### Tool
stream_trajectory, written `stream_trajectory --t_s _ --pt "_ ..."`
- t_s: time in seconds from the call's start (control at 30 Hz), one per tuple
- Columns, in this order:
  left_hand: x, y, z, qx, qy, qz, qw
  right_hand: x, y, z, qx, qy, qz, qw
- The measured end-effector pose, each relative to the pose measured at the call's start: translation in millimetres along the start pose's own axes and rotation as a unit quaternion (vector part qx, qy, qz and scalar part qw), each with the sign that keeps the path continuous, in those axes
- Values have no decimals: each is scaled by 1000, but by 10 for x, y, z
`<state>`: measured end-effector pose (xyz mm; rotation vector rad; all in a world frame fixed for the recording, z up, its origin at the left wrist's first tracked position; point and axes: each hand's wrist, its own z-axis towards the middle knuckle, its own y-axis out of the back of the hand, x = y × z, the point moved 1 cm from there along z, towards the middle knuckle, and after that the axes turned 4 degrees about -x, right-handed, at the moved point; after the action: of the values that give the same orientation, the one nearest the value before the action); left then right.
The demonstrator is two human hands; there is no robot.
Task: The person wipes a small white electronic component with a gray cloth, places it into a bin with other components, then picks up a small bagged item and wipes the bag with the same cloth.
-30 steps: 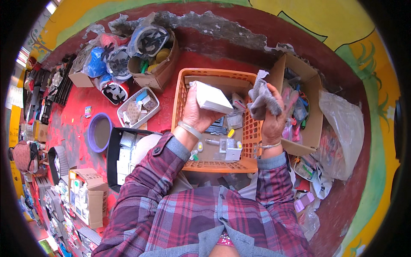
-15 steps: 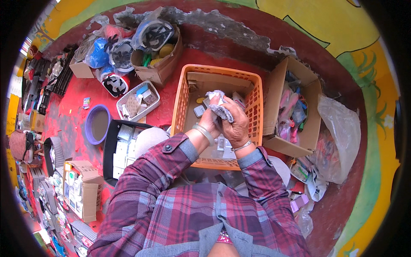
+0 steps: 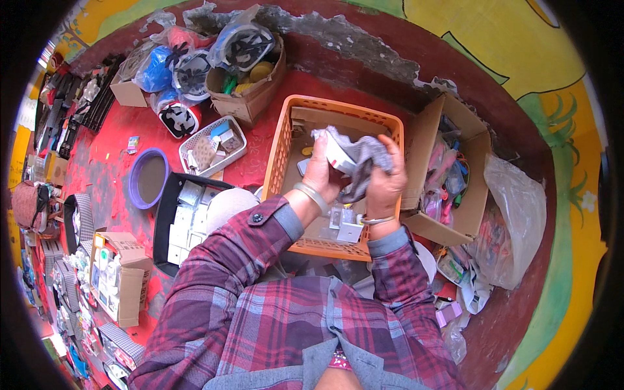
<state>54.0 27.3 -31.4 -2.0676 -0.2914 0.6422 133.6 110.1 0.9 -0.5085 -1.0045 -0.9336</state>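
Observation:
Above an orange plastic basket [image 3: 278, 140], my left hand [image 3: 320, 170] is closed around a small white box [image 3: 339, 156]. My right hand [image 3: 387, 179] grips a crumpled grey cloth [image 3: 369, 155], which drapes against the box and hangs down between the two hands. Brown cardboard lines the basket. Inside it, a few small clear and white boxes [image 3: 350, 229] lie near the front. A small yellow item [image 3: 307, 151] and part of a white piece show beyond my left hand, and my hands hide much of the middle.
Right of the basket stands an open cardboard box [image 3: 478, 153] of colourful goods, with a plastic bag [image 3: 520, 214] beside it. To the left are a black bin [image 3: 162, 224] of white boxes, a purple basin [image 3: 133, 182] and a white basket [image 3: 237, 156]. Bagged helmets [image 3: 242, 51] sit farther back.
My hands have moved apart, my right one going rightward with the cloth. The cloth is spread wider, and the white box in my left hand now shows plainly. The view has shifted slightly.

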Motion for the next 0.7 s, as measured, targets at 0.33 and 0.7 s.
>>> stream_trajectory --t_s 0.33,0.7 --pt "-272 -324 -228 178 36 2 983 93 742 509 -163 -219 380 884" --pt "80 47 -42 186 82 -121 971 266 -26 -120 297 178 -281 895"
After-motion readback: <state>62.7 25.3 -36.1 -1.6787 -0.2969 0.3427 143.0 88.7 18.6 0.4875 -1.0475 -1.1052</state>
